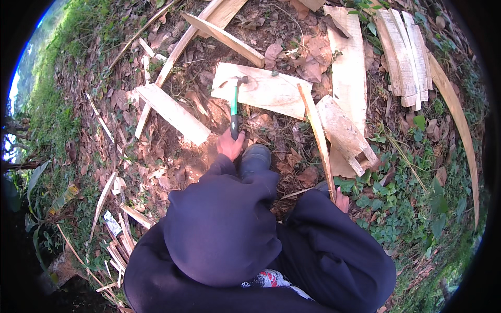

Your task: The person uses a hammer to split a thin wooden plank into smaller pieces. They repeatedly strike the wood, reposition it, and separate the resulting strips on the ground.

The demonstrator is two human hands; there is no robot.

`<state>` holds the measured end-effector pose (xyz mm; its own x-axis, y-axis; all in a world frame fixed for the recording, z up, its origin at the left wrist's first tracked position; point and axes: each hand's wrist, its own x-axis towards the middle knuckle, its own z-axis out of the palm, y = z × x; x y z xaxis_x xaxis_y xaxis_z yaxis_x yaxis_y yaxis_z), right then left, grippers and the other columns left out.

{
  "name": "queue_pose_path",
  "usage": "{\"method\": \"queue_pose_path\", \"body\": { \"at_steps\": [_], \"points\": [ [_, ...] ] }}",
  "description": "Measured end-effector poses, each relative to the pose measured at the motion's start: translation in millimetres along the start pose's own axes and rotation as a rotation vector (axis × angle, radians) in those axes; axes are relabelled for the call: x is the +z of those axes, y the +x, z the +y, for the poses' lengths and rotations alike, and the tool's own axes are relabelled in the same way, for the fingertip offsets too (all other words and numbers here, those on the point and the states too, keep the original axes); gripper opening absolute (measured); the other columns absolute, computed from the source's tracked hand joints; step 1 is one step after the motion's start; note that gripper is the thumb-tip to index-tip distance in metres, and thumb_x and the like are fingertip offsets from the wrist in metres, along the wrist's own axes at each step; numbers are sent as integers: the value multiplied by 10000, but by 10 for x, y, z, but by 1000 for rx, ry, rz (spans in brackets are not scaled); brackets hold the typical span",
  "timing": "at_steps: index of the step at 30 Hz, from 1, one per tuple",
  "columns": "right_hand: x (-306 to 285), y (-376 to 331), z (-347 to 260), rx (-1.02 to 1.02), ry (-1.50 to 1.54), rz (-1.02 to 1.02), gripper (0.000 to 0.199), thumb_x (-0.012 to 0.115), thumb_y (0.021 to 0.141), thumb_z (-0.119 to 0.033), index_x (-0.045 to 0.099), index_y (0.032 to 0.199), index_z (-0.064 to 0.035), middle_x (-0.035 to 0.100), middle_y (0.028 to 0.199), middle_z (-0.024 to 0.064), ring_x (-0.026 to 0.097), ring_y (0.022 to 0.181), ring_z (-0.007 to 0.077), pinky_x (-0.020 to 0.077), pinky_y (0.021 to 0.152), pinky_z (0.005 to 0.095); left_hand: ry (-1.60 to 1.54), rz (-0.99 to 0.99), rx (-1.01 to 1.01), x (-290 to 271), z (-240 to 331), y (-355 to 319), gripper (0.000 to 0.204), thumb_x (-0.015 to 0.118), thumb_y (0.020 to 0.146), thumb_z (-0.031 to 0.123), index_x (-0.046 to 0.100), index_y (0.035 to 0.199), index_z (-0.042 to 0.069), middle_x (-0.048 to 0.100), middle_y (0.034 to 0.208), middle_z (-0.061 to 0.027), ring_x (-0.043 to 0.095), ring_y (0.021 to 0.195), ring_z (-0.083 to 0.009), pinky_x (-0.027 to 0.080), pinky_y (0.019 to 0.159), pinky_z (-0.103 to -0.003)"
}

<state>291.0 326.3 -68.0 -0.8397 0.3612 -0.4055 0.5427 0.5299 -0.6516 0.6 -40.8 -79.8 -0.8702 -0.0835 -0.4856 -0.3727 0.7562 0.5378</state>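
Observation:
My left hand (230,145) is closed around the black grip of a hammer (234,107) with a green neck. The hammer's dark head lies over a pale flat board (274,89) on the ground; whether it touches cannot be told. My right hand (342,201), partly hidden beside my knee, is closed at the near end of a long narrow wooden strip (318,136). That strip slants up and away, its far end overlapping the board's right end. Right of the strip lies a small piece built of joined wood boards (343,128), on top of a wide plank (348,68).
Several pale slats (402,55) are stacked at the far right, beside a long curved strip (459,115). A short board (173,113) and crossed planks (224,37) lie ahead on the left. Thin wood scraps (121,242) are heaped at lower left. My boot (255,158) stands among dry leaves.

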Motion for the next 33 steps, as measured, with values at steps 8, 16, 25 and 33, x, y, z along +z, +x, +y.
{"method": "queue_pose_path", "body": {
  "at_steps": [8,16,25,33],
  "points": [
    [13,-51,260,-229,-48,-25,369,491,1000,-296,602,1046,52,587,536,110,584,439,250,455,442,378,-16,-6,3,-32,156,-18,265,648,843,376,634,913,120,567,599,-57,629,583,-248,501,579,-369],
    [-80,56,-119,135,177,-96,753,357,1009,-518,628,567,28,570,470,113,575,421,220,449,457,362,-28,-9,-18,-62,193,-56,273,646,843,362,646,906,96,592,612,-76,633,574,-260,508,593,-391],
    [-42,30,-70,34,38,-22,746,360,998,-523,635,582,33,568,467,108,577,426,213,442,454,360,-35,44,-37,-71,330,-92,309,655,842,343,630,864,36,630,602,-86,647,521,-215,513,564,-342],
    [-85,15,-201,257,242,-64,738,394,980,-547,650,607,36,580,486,117,572,434,207,437,459,348,-125,26,-34,-58,281,-50,315,642,828,354,658,925,55,627,589,-110,650,536,-256,520,599,-380]
  ]
}}
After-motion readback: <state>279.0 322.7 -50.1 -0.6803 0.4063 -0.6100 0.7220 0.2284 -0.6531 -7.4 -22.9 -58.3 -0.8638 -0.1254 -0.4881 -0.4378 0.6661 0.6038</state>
